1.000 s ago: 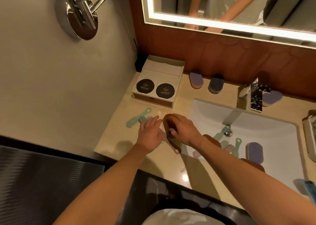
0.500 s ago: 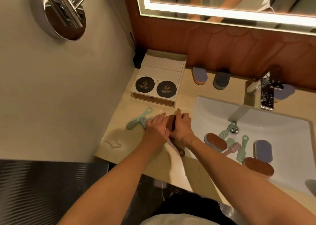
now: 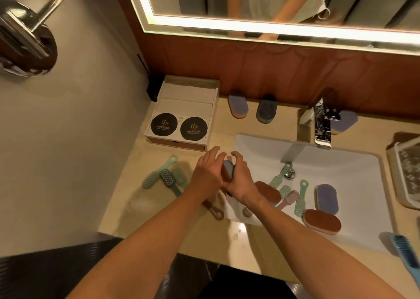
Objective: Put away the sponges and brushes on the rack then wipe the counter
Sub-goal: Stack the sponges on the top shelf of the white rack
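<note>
The sink contains two brown-faced sponges, one purple sponge, several green brushes and one pink brush. The box at rear left carries two black discs on top.

The held sponge is oval, with a blue-grey body and a brown face. It stands on edge above the tabletop, at the sink's left rim.

The right grip has its fingers curled over the held sponge, clasping it. The left grip has its fingers nearly straight, resting against the sponge's left side. More brushes lie on the tabletop to the left.
</note>
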